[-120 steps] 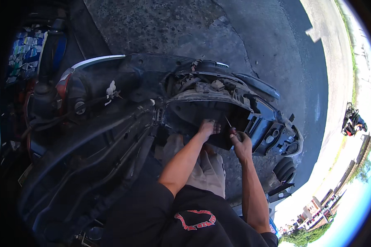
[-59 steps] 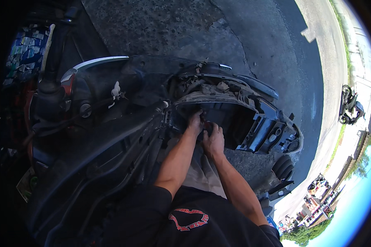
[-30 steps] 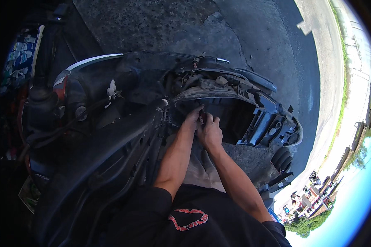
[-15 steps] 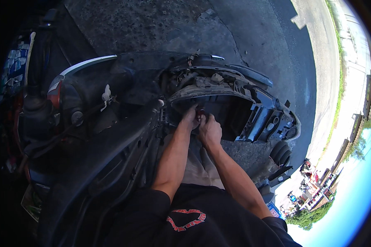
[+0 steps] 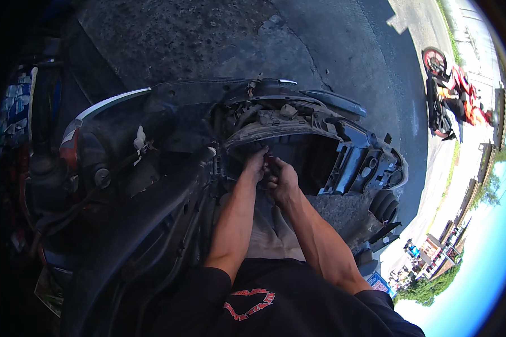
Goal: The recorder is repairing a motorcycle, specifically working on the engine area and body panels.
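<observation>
A dark motor scooter lies across the view, its body panels off at the right end. Both my hands are inside its open black under-seat compartment [image 5: 315, 160]. My left hand [image 5: 256, 164] is closed at the compartment's near left side, its fingertips in shadow. Beside it, my right hand [image 5: 283, 178] has its fingers curled around a small dark reddish thing [image 5: 272, 161], too shaded to name. The two hands nearly touch, and what the left fingers grip is hidden.
Left of my arms slants a long black seat-like part [image 5: 146, 196]. Exposed frame and wiring [image 5: 287, 112] run along the compartment's far side. Black ribbed parts [image 5: 382, 208] lie at the right. Beyond the concrete ground [image 5: 208, 39], a red motorbike [image 5: 458, 90] carries a rider on the road.
A motorbike with its rider has come into view on the road at the right. My right hand has turned slightly, fingers more curled. The view has shifted a little.
</observation>
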`<move>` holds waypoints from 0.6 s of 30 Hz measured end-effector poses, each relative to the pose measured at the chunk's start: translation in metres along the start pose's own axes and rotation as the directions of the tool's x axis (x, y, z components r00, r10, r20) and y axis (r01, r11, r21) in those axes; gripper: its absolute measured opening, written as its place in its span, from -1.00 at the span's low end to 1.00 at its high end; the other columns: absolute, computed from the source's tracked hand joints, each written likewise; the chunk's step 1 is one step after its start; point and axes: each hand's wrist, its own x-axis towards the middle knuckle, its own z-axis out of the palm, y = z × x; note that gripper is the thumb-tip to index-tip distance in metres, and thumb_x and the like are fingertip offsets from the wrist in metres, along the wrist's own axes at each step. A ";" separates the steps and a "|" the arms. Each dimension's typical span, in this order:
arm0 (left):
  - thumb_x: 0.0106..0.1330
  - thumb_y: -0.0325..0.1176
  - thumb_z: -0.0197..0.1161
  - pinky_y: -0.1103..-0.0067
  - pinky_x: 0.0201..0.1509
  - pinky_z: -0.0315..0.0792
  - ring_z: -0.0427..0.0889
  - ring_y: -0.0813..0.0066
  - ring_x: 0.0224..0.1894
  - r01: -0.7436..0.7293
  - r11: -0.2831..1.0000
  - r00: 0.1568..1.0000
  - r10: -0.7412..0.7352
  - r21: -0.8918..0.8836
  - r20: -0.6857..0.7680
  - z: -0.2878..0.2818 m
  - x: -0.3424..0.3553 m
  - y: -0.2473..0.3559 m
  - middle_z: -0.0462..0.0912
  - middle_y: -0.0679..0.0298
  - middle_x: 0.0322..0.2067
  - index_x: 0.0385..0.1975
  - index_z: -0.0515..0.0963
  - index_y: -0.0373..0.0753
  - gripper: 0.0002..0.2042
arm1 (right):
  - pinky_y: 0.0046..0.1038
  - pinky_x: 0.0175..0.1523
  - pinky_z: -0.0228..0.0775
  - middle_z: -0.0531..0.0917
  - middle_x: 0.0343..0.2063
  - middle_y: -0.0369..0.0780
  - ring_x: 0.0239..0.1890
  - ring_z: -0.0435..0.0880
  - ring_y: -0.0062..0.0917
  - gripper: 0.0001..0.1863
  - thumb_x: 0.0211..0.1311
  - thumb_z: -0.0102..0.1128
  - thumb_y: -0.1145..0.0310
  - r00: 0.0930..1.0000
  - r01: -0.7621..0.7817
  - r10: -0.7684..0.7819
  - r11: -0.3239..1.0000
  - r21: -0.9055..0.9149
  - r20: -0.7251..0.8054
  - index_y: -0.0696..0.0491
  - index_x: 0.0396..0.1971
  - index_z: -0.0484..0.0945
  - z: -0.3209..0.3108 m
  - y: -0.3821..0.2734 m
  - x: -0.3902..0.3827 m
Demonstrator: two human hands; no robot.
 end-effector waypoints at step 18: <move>0.40 -0.27 0.20 0.51 -0.44 0.45 0.59 0.43 -0.48 0.032 0.997 0.992 -0.023 -0.073 0.122 -0.005 0.017 0.000 0.59 0.27 -0.50 -0.29 0.54 -0.23 -0.84 | -0.14 -0.01 0.53 0.72 -0.27 0.03 -0.13 0.72 -0.07 -0.62 0.12 0.25 0.21 0.924 0.144 -0.335 0.749 -0.647 -0.182 0.10 -0.10 0.64 0.003 -0.022 0.008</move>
